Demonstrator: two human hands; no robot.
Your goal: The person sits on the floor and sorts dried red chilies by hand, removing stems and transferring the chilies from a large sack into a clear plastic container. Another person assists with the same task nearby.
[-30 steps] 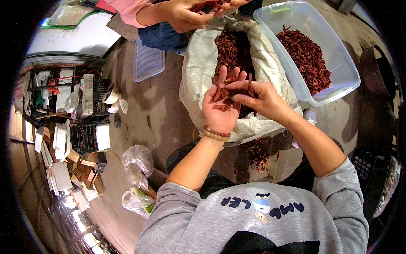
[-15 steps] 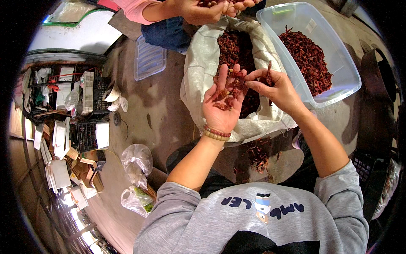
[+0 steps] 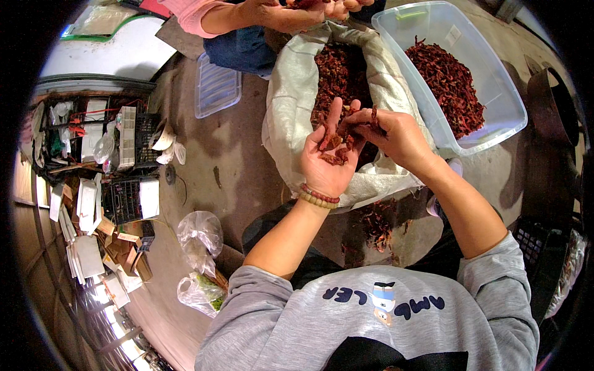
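My left hand is palm up over the open white sack, cupping several dried red chillies. My right hand pinches one chilli just above that palm. The sack holds a heap of dried chillies. To its right stands a clear plastic tub with more red chillies in it. A bead bracelet sits on my left wrist.
Another person in a pink sleeve works at the sack's far side, hands in chillies. A clear lid lies on the concrete floor. Loose chillies lie below the sack. Plastic bags, crates and cartons at left.
My right hand has drawn back from the tub side to my left palm, picking at the chillies there. The left hand stays cupped, slightly lower.
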